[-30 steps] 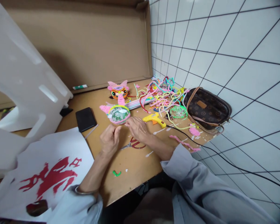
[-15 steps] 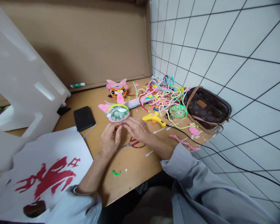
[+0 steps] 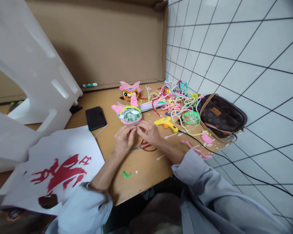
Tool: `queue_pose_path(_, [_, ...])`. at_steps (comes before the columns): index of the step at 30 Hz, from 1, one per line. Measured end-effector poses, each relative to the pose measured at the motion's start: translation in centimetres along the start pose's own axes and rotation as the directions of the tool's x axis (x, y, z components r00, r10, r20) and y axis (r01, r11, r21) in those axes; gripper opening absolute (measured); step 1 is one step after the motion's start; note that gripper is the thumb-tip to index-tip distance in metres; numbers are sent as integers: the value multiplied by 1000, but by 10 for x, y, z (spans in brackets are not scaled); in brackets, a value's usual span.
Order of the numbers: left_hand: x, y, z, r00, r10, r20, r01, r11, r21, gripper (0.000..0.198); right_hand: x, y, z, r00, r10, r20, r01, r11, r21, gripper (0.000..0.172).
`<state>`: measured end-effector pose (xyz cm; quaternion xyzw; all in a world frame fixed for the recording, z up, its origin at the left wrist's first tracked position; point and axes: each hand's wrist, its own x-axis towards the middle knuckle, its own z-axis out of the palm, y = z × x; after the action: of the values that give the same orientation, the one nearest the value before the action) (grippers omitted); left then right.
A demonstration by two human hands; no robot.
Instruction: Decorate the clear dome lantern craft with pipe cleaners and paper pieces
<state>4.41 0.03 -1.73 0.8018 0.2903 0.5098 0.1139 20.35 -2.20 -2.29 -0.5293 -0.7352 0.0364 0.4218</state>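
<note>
My left hand and my right hand meet fingertip to fingertip over the table, both pinched closed. Whatever lies between the fingers is too small or hidden to make out. Just beyond them sits a round craft head with a green and white middle, a yellow and pink rim, white eye-shaped patches and pink fuzzy ears. Red-handled scissors lie below my right hand, partly behind it. To its right rests a yellow hot glue gun with a black cord.
Farther back stand a finished-looking lion-like figure and a tangle of pipe cleaners. A brown handbag leans by the tiled wall. At left are a black phone-like slab and white paper with red shapes. A green scrap lies in front.
The whole scene has shifted right in view as the camera turned a little left. Both hands stay pinched together in nearly the same place by the craft head.
</note>
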Motion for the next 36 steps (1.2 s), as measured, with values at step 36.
queue_pose_path(36, [-3,-7,5,983,-143,-114,148,988,32,40,136,93,-157,914,357,-193,-406,810,-424,37])
